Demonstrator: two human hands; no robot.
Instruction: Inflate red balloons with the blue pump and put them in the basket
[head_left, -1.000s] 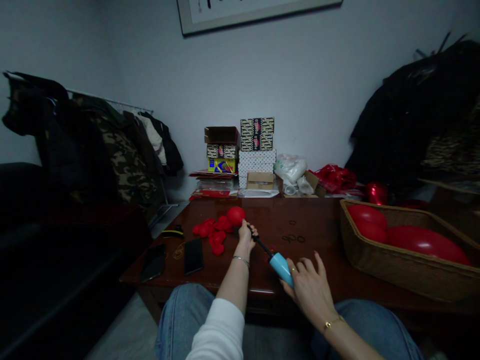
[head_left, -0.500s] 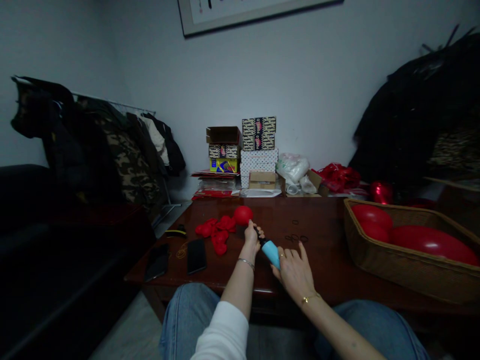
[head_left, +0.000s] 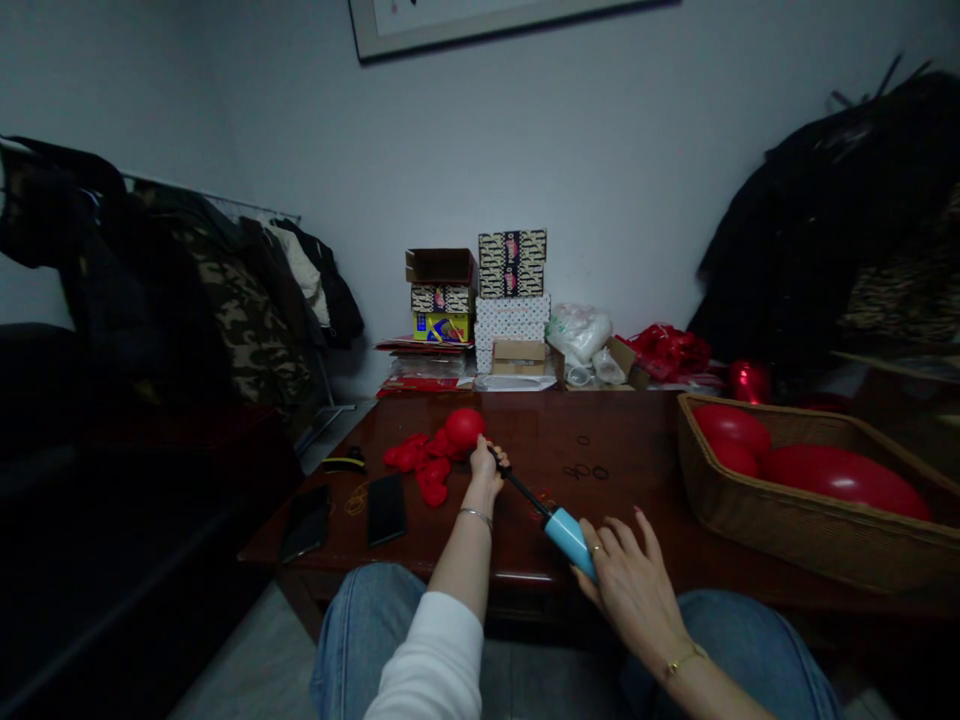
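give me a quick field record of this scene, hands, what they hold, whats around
left hand: grips the pump's front end at the neck of the small red balloon
right hand: holds the blue pump barrel, black rod drawn out
table: dark red wood
flat balloons: red pile left of the left hand
phones: two, dark, at the table's left end
basket: wicker, on the right, holds inflated red balloons
boxes: stacked by the far wall

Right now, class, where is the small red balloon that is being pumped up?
The small red balloon sits mid-table in the head view, just beyond the left hand, beside the flat red balloons.
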